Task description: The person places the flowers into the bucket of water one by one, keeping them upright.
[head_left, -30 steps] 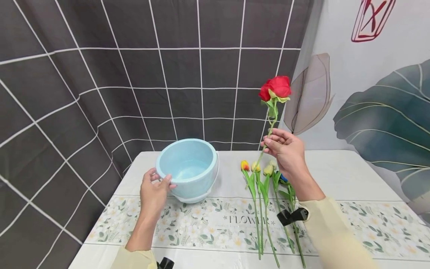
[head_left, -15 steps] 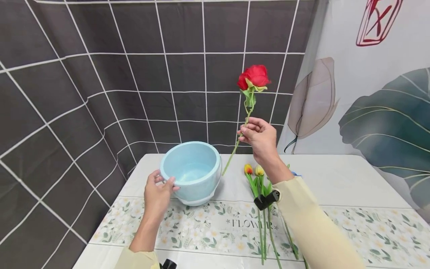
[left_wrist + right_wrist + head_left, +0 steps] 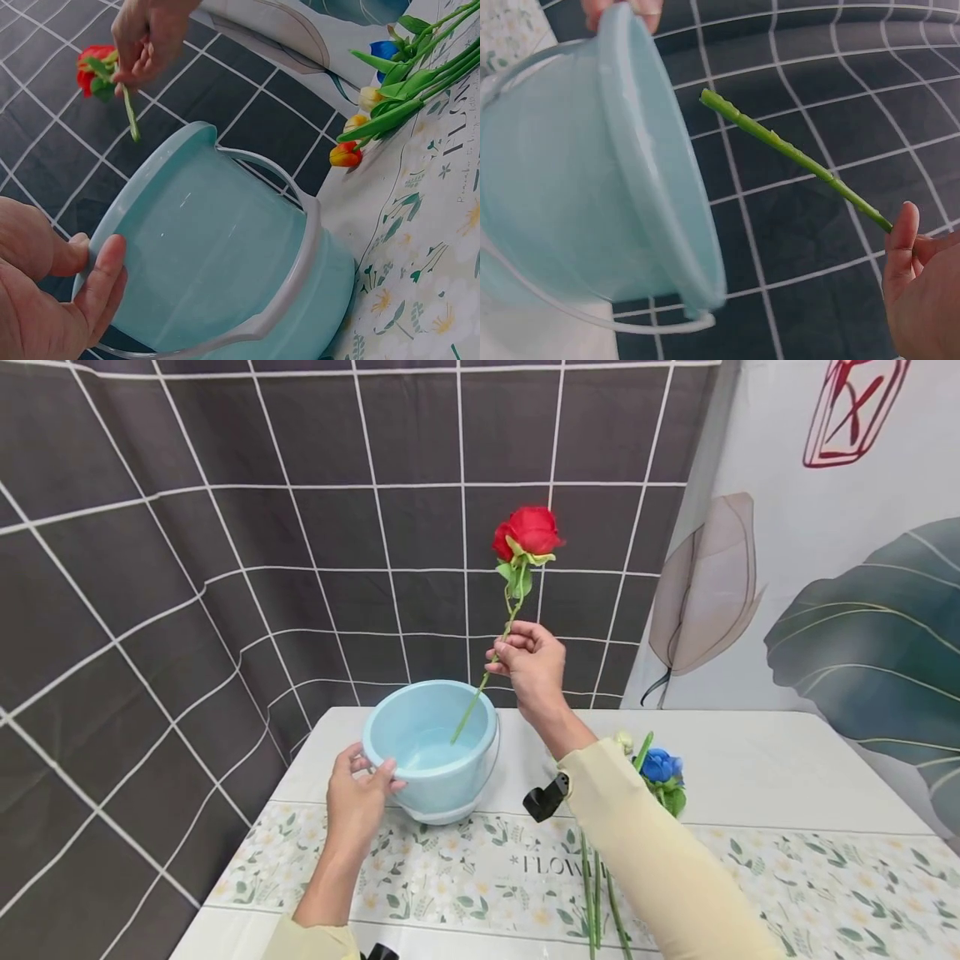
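While our right hand (image 3: 536, 666) pinched the red rose (image 3: 527, 532) by its stem (image 3: 795, 155), we saw the bloom at one o'clock from the light blue bucket (image 3: 442, 789) in the head view. The stem slanted down toward seven o'clock, its lower end just outside the bucket's mouth and apart from the rim, as the right wrist view showed. Our left hand (image 3: 356, 797) gripped the rim at eight o'clock; the pale handle (image 3: 310, 229) hung on the three o'clock side. On the table (image 3: 750, 752), toward three o'clock, lay a blue flower (image 3: 663, 764) and a cream tulip (image 3: 624, 742), with green stems (image 3: 597, 893) at four o'clock, partly covered by our right sleeve (image 3: 660, 852). The left wrist view gave us an orange tulip (image 3: 346, 154) too. At twelve o'clock we faced a dark gridded wall covering (image 3: 423, 527).
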The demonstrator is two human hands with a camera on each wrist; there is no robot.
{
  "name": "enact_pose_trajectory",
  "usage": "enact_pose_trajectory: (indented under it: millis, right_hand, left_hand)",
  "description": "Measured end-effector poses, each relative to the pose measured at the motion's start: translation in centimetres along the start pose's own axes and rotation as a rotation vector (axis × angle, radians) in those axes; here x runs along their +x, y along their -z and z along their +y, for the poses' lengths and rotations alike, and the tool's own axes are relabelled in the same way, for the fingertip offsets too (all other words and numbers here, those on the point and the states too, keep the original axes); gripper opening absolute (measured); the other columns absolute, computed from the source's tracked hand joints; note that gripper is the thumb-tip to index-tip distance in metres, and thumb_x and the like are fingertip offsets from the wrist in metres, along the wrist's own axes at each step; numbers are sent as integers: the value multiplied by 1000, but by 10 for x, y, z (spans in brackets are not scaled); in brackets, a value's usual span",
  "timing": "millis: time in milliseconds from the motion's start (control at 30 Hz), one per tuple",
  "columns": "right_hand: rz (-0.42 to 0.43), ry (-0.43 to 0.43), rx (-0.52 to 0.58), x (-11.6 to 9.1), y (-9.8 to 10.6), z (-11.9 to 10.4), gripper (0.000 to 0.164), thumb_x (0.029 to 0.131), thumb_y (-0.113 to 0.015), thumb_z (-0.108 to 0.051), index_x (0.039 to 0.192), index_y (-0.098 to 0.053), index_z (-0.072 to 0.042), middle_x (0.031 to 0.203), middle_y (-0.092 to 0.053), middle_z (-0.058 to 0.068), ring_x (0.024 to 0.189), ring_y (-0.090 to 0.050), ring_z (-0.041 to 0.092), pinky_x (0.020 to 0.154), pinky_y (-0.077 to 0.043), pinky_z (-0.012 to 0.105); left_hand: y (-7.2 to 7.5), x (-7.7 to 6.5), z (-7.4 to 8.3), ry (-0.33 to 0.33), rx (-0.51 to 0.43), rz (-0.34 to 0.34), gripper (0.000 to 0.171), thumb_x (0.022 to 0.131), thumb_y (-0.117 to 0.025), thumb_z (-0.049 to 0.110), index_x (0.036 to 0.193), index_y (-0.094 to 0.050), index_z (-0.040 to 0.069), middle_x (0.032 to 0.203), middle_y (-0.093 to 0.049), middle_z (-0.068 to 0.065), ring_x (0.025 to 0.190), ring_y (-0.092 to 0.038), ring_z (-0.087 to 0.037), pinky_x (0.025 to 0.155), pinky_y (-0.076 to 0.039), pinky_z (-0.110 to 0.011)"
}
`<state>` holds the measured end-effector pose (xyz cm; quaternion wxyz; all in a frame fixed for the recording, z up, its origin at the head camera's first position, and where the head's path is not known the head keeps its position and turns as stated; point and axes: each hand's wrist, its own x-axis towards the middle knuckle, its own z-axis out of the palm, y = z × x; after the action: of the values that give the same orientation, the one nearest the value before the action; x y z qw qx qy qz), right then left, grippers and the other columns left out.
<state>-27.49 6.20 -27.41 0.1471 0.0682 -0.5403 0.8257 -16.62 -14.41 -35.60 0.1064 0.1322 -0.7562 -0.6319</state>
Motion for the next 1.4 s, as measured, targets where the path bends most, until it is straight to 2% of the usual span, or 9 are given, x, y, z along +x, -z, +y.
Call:
enact_pose_trajectory:
  millis: [267, 467, 767, 967, 1067, 1267, 1300, 1400]
  right_hand:
    - [11, -61, -95, -7, -7, 29, 28, 84, -60, 19, 109, -58, 8, 78, -58, 9, 63, -65, 16, 54, -59, 24]
    - [-21, -120, -203, -16, -9, 46, 30, 84, -61, 19, 112, -58, 10, 78, -58, 9, 67, -66, 19, 58, -61, 28]
    - [-101, -183, -302, -21, -14, 53, 29, 83, -61, 19, 111, -59, 9, 78, -60, 11, 66, -65, 20, 63, -62, 31]
    - [-168, -178, -361, -23, -14, 58, 33, 81, -61, 20, 113, -59, 11, 80, -58, 11, 64, -65, 17, 64, -62, 30]
    - [-249, -165, -462, -26, -13, 59, 35, 81, -63, 17, 116, -59, 11, 83, -59, 13, 69, -67, 18, 66, -62, 29]
    - [-432, -105, -837, -31, -13, 55, 31, 85, -69, 0, 114, -64, 9, 84, -67, 11, 73, -67, 16, 69, -57, 27]
    - [-448, -100, -876, -31, -13, 54, 30, 86, -69, -3, 114, -65, 8, 84, -68, 10, 73, -67, 16, 71, -56, 27]
    - [-471, -103, -898, -32, -14, 52, 29, 89, -67, -7, 113, -65, 7, 84, -69, 11, 74, -69, 18, 74, -57, 30]
  left_hand:
    - [-3, -1, -3, -13, -14, -3, 62, 97, -57, 11, 149, -24, 2, 128, -41, -21, 80, -67, -11, 76, -57, -17]
    - [-3, -3, -6, -10, 1, -12, 62, 97, -57, 13, 149, -24, 3, 128, -41, -20, 81, -68, -13, 76, -57, -17]
    - [-2, -3, -6, -9, 5, -10, 63, 97, -58, 13, 149, -24, 2, 129, -40, -21, 78, -68, -11, 76, -58, -20]
    - [-2, -1, -7, -16, 13, -10, 63, 97, -58, 14, 149, -23, 2, 129, -40, -21, 80, -68, -12, 75, -57, -17]
    - [-2, -1, -7, -16, 22, -10, 64, 98, -57, 15, 149, -23, 2, 130, -40, -21, 82, -68, -14, 77, -57, -19]
    - [0, -1, -5, -4, 26, -11, 64, 98, -57, 16, 150, -22, 3, 132, -39, -20, 83, -68, -13, 83, -58, -28]
    - [0, 0, -5, -3, 25, -13, 64, 98, -57, 16, 150, -21, 3, 132, -39, -20, 83, -68, -13, 82, -58, -26]
    - [1, 0, -3, -5, 23, -15, 65, 98, -57, 16, 150, -21, 3, 132, -39, -20, 83, -68, -12, 78, -57, -20]
